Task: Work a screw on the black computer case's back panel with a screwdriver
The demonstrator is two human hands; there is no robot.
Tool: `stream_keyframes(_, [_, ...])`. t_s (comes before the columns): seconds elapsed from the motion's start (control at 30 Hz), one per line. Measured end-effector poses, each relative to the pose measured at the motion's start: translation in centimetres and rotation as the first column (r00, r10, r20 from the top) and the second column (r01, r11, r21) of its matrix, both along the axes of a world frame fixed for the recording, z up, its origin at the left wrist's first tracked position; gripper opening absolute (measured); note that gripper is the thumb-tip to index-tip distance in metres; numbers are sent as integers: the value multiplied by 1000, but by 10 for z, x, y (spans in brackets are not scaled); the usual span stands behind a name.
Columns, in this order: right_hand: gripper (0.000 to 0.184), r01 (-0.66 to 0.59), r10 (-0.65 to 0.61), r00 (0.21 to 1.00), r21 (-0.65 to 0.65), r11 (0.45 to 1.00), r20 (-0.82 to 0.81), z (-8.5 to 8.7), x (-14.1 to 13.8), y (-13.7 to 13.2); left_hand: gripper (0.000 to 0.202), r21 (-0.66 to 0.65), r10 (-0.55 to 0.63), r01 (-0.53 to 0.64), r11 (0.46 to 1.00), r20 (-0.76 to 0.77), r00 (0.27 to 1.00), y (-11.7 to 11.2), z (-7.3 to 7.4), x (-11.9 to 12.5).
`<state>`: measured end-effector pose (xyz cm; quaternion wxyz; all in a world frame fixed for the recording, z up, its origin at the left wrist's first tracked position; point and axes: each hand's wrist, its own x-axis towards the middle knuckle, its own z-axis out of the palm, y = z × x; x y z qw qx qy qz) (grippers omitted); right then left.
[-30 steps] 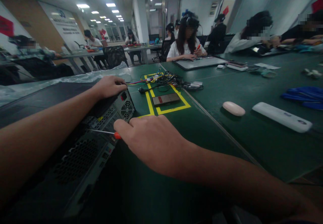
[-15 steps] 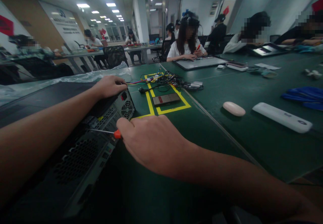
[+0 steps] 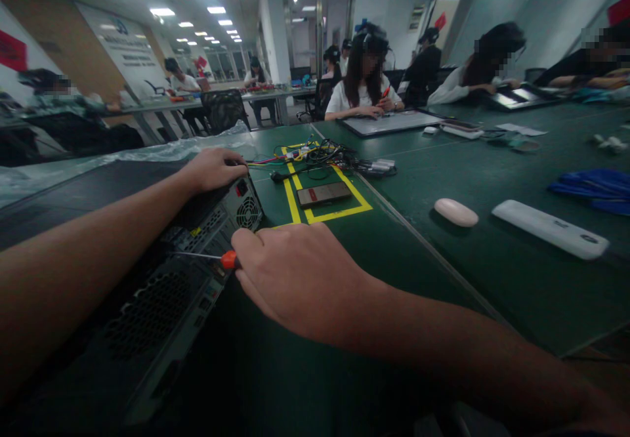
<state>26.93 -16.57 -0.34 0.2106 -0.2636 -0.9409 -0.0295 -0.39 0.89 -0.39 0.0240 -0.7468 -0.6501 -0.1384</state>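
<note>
A black desktop computer case (image 3: 142, 168) lies at the left with its rear panel turned toward me. My left hand (image 3: 214, 168) rests on its top near the back corner, fingers curled over the far edge. In my right hand (image 3: 300, 273) is a screwdriver (image 3: 229, 260) with an orange handle, mostly hidden in the fist. Its thin metal shaft points left to the rear panel, close to the expansion slots. Dim light hides where the tip meets the case. A small fan grille (image 3: 247, 212) shows between my two hands.
Beyond the case lies a bundle of cables (image 3: 329, 155), with a phone (image 3: 325, 194) inside yellow tape (image 3: 339, 214). To the right are a pinkish oval case (image 3: 456, 212), a long white device (image 3: 550, 229) and blue fabric (image 3: 593, 191). A person (image 3: 367, 76) works across the table.
My right hand has turned slightly around the screwdriver's handle, and the shaft stays at about the same spot. My left hand and the computer case have not visibly moved.
</note>
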Motion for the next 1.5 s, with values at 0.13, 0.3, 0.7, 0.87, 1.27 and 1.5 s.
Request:
stream_keyframes(0.13, [17,7,-7,1000,-18,1000,-5,1,0,0,48,2,-9,9,1000,7,1000,0,0,0])
stream_keyframes(0.3, [21,8,-8,1000,-54,998,-10,2,-2,-1,47,12,-27,27,1000,17,999,2,-2,-3])
stream_keyframes(0.7, [14,-16,16,1000,-9,1000,13,-1,1,4,51,15,-30,31,999,-14,999,1,-2,-2])
stream_keyframes(0.87, [21,-15,15,1000,-4,1000,26,0,2,5,53,-9,-17,16,1000,-49,999,-1,1,1])
stream_keyframes(1.27, [11,1,-1,1000,-9,1000,6,-3,2,4,54,10,-21,22,1000,-51,998,2,-1,-1])
stream_keyframes(1.5, [15,5,-5,1000,-25,1000,22,-1,2,4,49,10,-31,32,999,-33,999,2,-2,-2])
